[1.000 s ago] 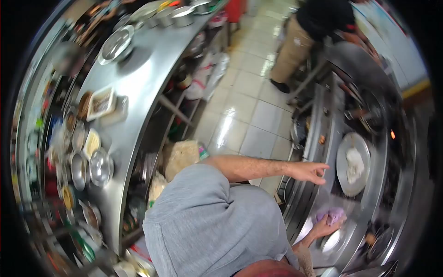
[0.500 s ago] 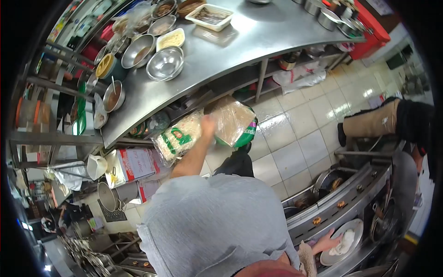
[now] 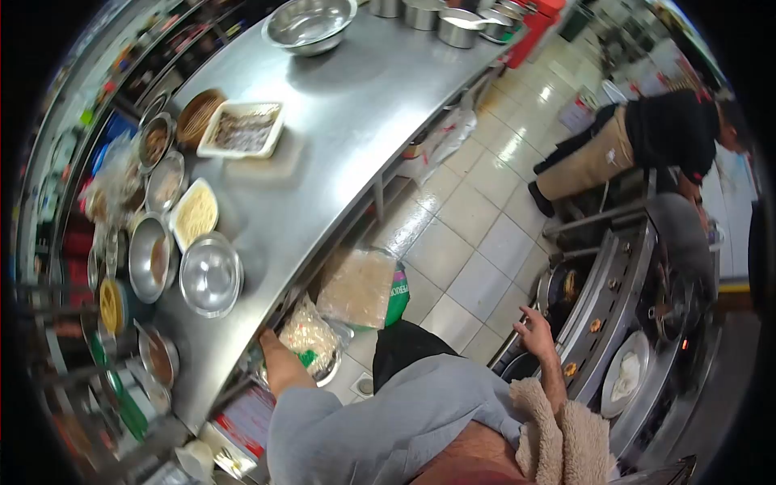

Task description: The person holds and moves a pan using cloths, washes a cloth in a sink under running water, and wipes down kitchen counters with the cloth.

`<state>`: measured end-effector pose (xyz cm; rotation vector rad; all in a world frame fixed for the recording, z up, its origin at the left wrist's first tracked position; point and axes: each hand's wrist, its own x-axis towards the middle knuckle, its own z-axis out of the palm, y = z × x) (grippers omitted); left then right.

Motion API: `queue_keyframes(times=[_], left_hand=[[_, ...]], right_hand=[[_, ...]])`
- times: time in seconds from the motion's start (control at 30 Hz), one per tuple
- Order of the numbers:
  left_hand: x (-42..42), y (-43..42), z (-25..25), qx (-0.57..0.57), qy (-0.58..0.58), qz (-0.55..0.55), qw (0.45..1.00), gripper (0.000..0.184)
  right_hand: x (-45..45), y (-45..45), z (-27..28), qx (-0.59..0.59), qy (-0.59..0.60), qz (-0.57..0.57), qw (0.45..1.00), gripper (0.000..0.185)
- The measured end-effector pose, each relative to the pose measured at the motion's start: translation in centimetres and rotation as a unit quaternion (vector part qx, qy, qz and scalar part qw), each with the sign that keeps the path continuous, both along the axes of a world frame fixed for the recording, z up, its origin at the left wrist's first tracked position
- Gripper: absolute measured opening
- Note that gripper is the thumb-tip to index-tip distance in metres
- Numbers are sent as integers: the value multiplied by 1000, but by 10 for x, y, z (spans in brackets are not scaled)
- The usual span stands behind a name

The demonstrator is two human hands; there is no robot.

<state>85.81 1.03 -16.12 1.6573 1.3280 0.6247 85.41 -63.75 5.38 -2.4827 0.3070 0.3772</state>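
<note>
My left hand (image 3: 271, 343) is at the lower edge of the steel table, beside a clear plastic bag with green print and pale contents (image 3: 311, 335). Its fingers are mostly hidden, so I cannot tell whether they grip anything. Right behind that bag stands a large brown-topped package with a green side (image 3: 360, 287), wrapped in plastic. Over on the right, my right hand (image 3: 535, 330) is raised by the front of the stove, holding nothing, fingers apart. A plate (image 3: 612, 400) bearing a soft white lump (image 3: 626, 376) rests on the stove beyond it.
The steel table (image 3: 323, 129) carries metal bowls (image 3: 211, 275), a white tub of pale food (image 3: 194, 214) and a white tray of dark food (image 3: 242, 129). Pots stand at its far end. Another person (image 3: 638, 137) bends over the stove line (image 3: 598, 299) at right. Tiled floor (image 3: 461, 263) lies between.
My left hand has shifted left, from above the bags to the table edge. My right hand has left the white lump on the plate and risen. The view has turned to the right.
</note>
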Motion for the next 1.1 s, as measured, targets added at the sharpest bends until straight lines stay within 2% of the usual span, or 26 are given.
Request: queue_keyframes(times=[0.1, 0.17, 0.23, 0.27, 0.3, 0.33, 0.47, 0.5, 0.53, 0.6, 0.63, 0.7, 0.73, 0.8, 0.83, 0.87, 0.9, 0.93, 0.97, 1.0, 1.03, 1.07, 1.1], left_hand=[[13, -10, -18, -38, 18, -55, 998, 37], [22, -26, -34, -78, 34, -115, 990, 33], [34, -52, -54, -136, 64, -206, 967, 30], [38, -66, -64, -167, 84, -255, 949, 29], [39, -82, -69, -196, 111, -303, 926, 27], [38, -98, -74, -224, 140, -349, 899, 26], [31, -147, -78, -290, 268, -505, 767, 20], [35, -159, -75, -297, 294, -543, 728, 19], [39, -172, -63, -298, 319, -580, 688, 17], [58, -195, -58, -291, 344, -637, 625, 15], [72, -207, -56, -286, 342, -658, 607, 14], [111, -242, -50, -279, 315, -688, 591, 13], [135, -264, -46, -283, 285, -697, 594, 12], [185, -308, -36, -303, 214, -706, 603, 12], [224, -317, -57, -386, 173, -721, 550, 11], [226, -351, -21, -350, 177, -655, 646, 17], [233, -387, 8, -287, 184, -651, 678, 20], [244, -413, 14, -271, 155, -664, 680, 20], [257, -437, 14, -250, 161, -692, 657, 20], [259, -461, 18, -236, 160, -706, 648, 21], [259, -487, 25, -222, 159, -721, 637, 22], [256, -511, 26, -211, 160, -735, 624, 22], [251, -535, 26, -198, 163, -751, 608, 23]], right_hand=[[2, 2, 0, -6, 58, -22, 998, 45], [-3, -11, -19, -69, 42, 11, 997, 47], [-13, -15, -20, -96, 10, -8, 995, 43], [-12, -10, -6, -103, 74, -64, 990, 42], [-24, -14, -20, -107, 15, -107, 988, 42], [-22, -12, -1, -47, 74, -172, 981, 45], [-57, -21, 15, -118, 33, -331, 936, 39], [-75, -25, 14, -149, 12, -374, 915, 38], [-93, -31, 14, -191, -60, -424, 883, 25], [-132, -47, 29, -238, -74, -525, 814, 15], [-162, -65, 17, -300, -100, -557, 768, 9], [-223, -90, 21, -370, -142, -614, 683, 9], [-251, -100, 24, -343, -87, -679, 644, 19], [-286, -109, 41, -331, 69, -698, 631, 50], [-302, -114, 38, -296, 87, -700, 644, 66], [-314, -121, 31, -262, 100, -695, 662, 82], [-330, -130, 11, -282, 69, -645, 707, 88], [-343, -139, -11, -304, 34, -587, 750, 94], [-346, -143, -24, -297, -14, -580, 758, 93], [-348, -151, -39, -275, 8, -589, 760, 94], [-344, -151, -27, -266, -35, -596, 757, 84], [-362, -163, -45, -336, -134, -514, 778, 64], [-364, -163, -45, -284, -300, -544, 730, 48]])
